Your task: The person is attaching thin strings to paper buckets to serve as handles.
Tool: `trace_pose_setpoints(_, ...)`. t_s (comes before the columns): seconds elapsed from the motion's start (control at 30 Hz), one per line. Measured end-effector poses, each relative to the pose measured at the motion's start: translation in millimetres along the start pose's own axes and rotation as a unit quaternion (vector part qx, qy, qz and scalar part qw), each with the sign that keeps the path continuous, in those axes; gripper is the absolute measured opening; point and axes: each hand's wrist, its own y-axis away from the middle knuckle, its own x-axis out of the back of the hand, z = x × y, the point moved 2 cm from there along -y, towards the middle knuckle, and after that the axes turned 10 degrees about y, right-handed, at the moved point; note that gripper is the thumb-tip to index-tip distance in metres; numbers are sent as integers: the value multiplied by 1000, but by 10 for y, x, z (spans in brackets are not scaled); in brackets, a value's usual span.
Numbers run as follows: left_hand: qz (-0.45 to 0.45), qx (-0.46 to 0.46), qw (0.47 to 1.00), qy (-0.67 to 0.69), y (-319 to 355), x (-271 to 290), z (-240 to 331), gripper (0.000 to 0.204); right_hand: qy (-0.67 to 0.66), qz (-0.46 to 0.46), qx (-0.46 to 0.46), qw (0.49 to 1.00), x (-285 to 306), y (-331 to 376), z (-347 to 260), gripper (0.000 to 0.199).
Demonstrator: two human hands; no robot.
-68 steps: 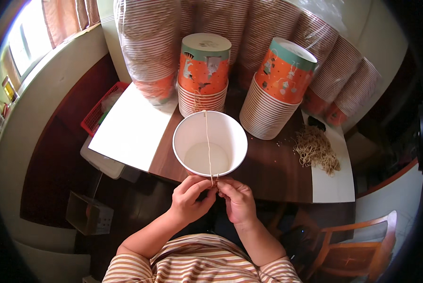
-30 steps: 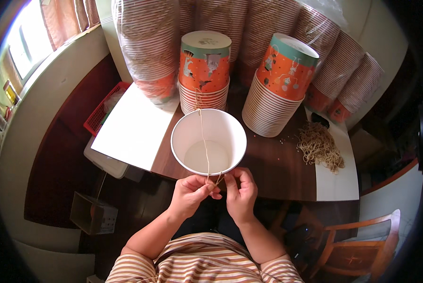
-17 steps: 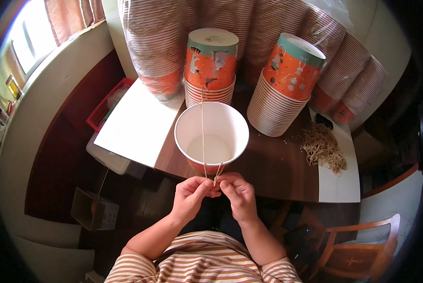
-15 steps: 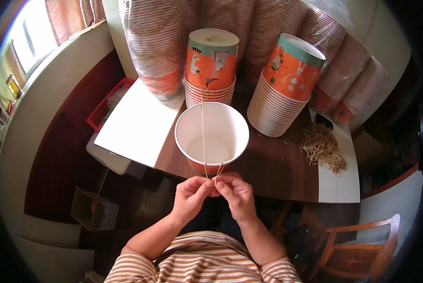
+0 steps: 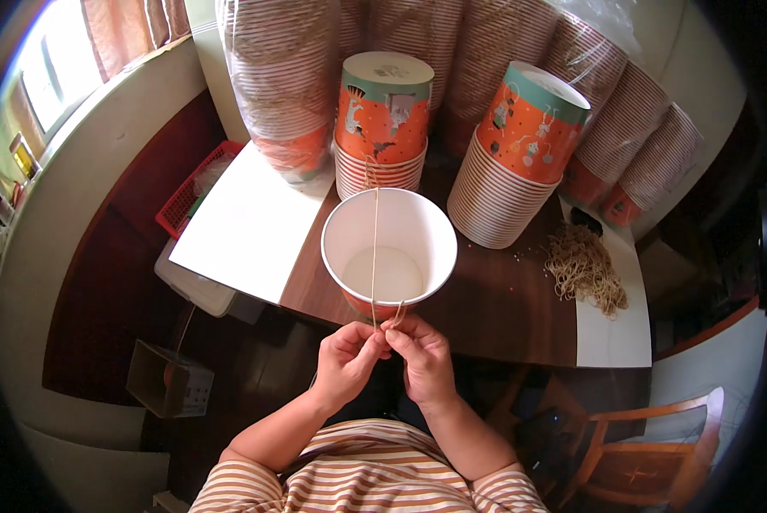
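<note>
- My left hand (image 5: 346,359) and right hand (image 5: 422,355) each pinch the rubber band (image 5: 375,256) in a tight grip.
- Band stretched across the paper cup (image 5: 389,248) on the surface (image 5: 486,299).

A single head-worn fisheye view looks steeply down from close above the near edge of the table (image 5: 503,316), facing its far edge, with the wearer's forearms entering from the bottom and straight lines bowing toward the rim.

Open white paper tub (image 5: 389,256) at near table (image 5: 503,308) edge, rubber band (image 5: 374,248) stretched across its mouth. Left hand (image 5: 346,361) and right hand (image 5: 420,355) pinch the band's near end, touching. Loose band heap (image 5: 584,269) right; orange cup stacks (image 5: 383,124) far.
</note>
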Motion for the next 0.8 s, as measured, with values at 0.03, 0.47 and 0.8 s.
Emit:
trace_pose_setpoints(0.03, 2, 1, 1000, -3, -1, -7, 11, 14, -14, 10, -4, 1000, 4, -3, 10, 13)
trace_pose_setpoints(0.47, -19, 24, 995, -96, 69, 202, 1, 10, 10, 69, 11, 998, -50, -158, -82, 13)
trace_pose_setpoints(0.8, -43, 34, 998, -35, -26, -15, 121, 19, 34, 55, 15, 998, -78, -89, -94, 11)
